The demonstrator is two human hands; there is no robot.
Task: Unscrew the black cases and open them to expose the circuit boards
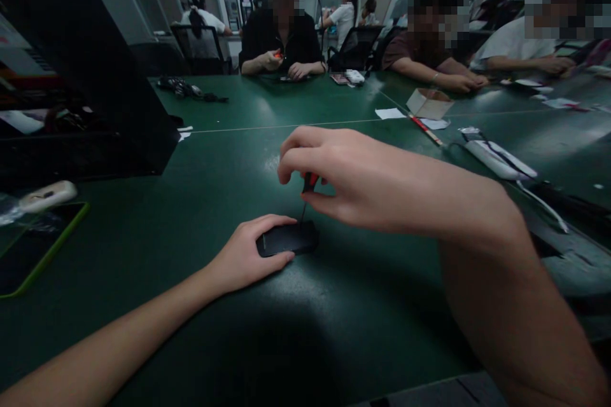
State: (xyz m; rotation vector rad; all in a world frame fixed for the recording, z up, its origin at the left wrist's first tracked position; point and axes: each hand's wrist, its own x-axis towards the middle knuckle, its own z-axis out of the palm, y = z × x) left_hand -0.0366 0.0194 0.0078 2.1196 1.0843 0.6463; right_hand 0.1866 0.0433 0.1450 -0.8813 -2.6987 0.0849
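On the green tabletop lies a small black oblong device (289, 240) with rounded ends; its exact kind is not clear. My left hand (248, 248) grips it from the left, thumb along the near edge and fingers along the far edge. Above it, my right hand (334, 172) is closed around a screwdriver (309, 182) with a red and black handle. The thin shaft points down, and its tip meets the far right part of the device. Part of the handle is hidden behind my fingers.
A black shelf unit (95, 63) rises at the left, near a green-edged phone (38, 248). A white power strip (499, 158) with cables lies at the right, beyond it an open box (429, 103). Several people sit across the green table (214, 172).
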